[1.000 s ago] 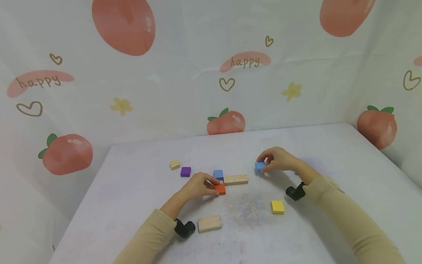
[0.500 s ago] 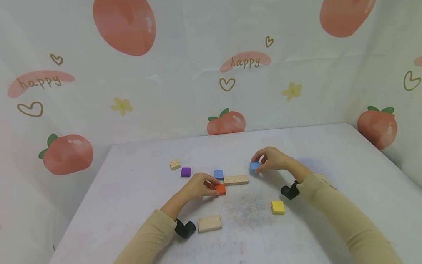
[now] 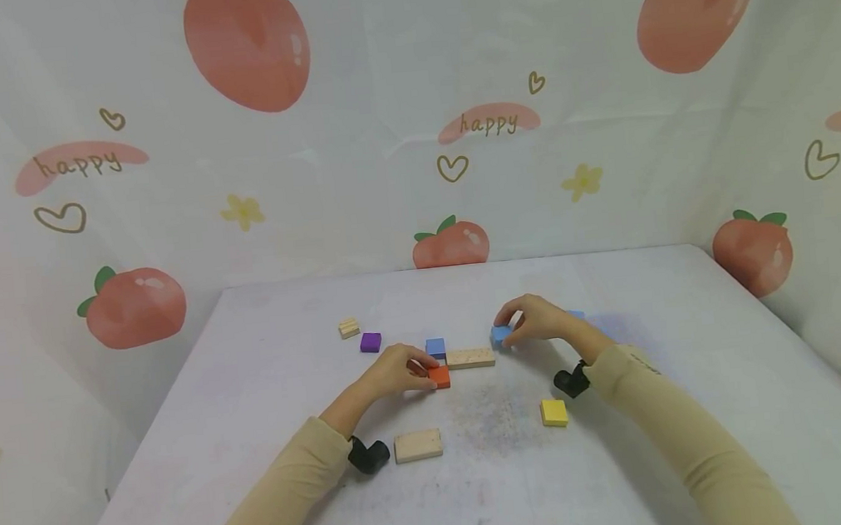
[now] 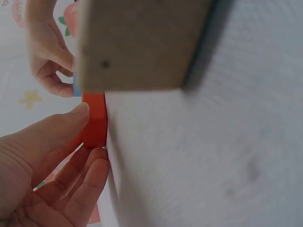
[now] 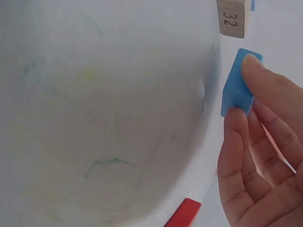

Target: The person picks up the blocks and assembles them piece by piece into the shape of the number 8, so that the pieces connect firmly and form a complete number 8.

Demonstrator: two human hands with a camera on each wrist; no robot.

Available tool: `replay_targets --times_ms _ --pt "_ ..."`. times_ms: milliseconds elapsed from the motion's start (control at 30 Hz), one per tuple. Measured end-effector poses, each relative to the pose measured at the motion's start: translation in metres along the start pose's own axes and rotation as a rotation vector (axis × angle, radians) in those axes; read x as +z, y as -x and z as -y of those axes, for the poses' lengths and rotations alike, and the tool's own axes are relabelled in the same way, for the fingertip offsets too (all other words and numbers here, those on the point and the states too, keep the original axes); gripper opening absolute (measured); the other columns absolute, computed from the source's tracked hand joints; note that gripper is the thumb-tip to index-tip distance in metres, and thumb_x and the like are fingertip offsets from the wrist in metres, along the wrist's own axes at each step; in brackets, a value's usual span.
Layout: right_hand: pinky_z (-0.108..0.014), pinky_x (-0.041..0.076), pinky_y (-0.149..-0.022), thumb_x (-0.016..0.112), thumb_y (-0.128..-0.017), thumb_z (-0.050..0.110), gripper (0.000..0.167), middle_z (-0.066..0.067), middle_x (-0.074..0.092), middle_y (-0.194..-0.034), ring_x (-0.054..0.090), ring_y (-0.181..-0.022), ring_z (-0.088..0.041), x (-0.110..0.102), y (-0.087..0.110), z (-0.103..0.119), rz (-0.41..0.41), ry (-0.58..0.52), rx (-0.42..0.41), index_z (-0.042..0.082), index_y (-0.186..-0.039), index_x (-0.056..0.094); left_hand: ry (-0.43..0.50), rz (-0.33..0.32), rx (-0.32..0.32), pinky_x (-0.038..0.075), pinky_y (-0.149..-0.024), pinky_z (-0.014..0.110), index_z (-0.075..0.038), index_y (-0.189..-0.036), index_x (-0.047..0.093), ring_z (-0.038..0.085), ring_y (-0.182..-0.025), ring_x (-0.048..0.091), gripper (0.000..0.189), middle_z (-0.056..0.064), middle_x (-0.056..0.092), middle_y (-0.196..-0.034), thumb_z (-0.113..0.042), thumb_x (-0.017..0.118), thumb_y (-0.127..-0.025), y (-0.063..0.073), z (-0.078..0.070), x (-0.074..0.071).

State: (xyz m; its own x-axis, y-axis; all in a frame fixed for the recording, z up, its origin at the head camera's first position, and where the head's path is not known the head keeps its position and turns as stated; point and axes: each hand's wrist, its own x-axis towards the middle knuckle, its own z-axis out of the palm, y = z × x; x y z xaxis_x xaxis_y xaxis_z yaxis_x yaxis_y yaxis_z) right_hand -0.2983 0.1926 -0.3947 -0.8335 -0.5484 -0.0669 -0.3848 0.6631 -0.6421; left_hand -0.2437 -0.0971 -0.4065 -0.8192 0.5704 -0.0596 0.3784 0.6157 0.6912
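In the head view, my left hand pinches an orange-red block between thumb and fingers, also visible in the left wrist view. Just behind that block stands a blue block, beside the left end of a long plain wooden block. My right hand grips a second blue block near the wooden block's right end. Seen from the right wrist, thumb and fingertips hold this blue block, apart from a wooden block marked 32.
Nearer the front lie a flat wooden block and a yellow block. Back left are a purple block and a small ridged wooden piece. Another blue piece shows behind the right wrist. A red block enters the right wrist view.
My right hand has carried its blue block leftward, toward the long wooden block's right end. The left hand stays in place on the orange-red block.
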Motion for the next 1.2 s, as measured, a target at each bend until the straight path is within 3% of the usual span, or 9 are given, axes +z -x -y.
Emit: replay_targets --times_ms 233,1200 --pt "-0.032 0.054 -0.079 0.076 -0.076 0.013 0.029 -0.012 0.067 -0.101 0.063 -0.09 -0.024 0.0035 -0.0031 0.0002 0.01 0.032 0.032 0.003 -0.101 0.067 0.007 -0.003 -0.004 0.05 -0.073 0.017 0.0 -0.106 0.069 0.014 -0.085 0.064 0.029 0.013 0.07 -0.103 -0.012 0.073 -0.079 -0.0003 0.0001 0.0006" --pt "-0.034 0.054 -0.081 0.078 -0.074 0.013 0.031 -0.013 0.064 -0.1 0.062 -0.088 -0.021 0.0067 -0.0058 0.0032 0.042 0.008 0.058 0.001 -0.1 0.065 0.012 0.0 -0.028 0.051 -0.076 0.021 -0.001 -0.107 0.069 0.015 -0.086 0.063 0.03 0.013 0.069 -0.104 -0.012 0.073 -0.079 0.0006 -0.0023 -0.0003"
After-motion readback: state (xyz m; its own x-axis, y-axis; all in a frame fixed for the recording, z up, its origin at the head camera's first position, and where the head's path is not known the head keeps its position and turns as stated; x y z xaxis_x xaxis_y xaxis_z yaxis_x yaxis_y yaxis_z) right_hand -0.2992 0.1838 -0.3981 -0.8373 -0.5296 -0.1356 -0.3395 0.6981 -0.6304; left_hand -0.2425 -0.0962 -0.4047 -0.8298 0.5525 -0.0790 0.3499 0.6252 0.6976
